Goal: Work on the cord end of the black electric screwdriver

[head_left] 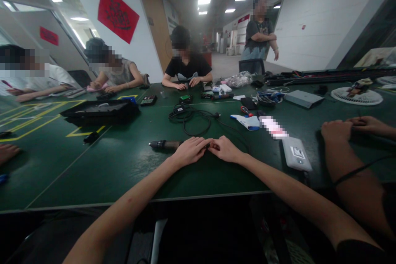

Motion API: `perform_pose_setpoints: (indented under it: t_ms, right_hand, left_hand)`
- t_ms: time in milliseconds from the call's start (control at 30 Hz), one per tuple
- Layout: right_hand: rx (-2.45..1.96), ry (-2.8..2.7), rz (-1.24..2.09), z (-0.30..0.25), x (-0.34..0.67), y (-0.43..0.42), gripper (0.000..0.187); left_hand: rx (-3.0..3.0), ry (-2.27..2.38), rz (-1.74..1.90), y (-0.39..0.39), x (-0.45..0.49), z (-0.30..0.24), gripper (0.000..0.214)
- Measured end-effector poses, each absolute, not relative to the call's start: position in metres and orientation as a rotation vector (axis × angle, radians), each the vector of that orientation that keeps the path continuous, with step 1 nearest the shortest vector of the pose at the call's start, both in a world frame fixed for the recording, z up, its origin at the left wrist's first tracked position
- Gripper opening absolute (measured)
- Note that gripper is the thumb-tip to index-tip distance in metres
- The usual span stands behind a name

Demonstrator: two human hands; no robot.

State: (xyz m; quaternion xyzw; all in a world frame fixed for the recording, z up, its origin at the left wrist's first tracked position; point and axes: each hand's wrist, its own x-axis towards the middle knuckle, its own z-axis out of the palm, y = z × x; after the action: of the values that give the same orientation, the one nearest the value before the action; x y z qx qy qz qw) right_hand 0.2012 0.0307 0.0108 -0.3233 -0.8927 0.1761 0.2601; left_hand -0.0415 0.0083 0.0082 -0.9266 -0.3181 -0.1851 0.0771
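My left hand point(190, 151) and my right hand point(225, 149) rest side by side on the dark green table point(117, 165), fingertips meeting. Both have fingers curled over a small dark object point(213, 146) between them that I cannot make out. A dark cylindrical tool point(163, 145), like an electric screwdriver, lies on the table just left of my left hand, touching or nearly touching it. A black cable point(192, 117) coils on the table beyond my hands.
A co-worker's arms point(343, 140) rest on the table at right, beside a white device point(296, 153). A black tray point(100, 111) sits at left. Several seated people work at the far edge, with small electronics scattered there. One person stands behind.
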Motion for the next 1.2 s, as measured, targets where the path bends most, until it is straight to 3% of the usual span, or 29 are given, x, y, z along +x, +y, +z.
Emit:
perform_pose_setpoints:
  t_ms: [1200]
  right_hand:
    - [-0.859, -2.404, 0.491, 0.0131, 0.2014, 0.0295, 0.012]
  left_hand:
    - [-2.715, -0.942, -0.548, 0.0044, -0.0432, 0.0111, 0.049]
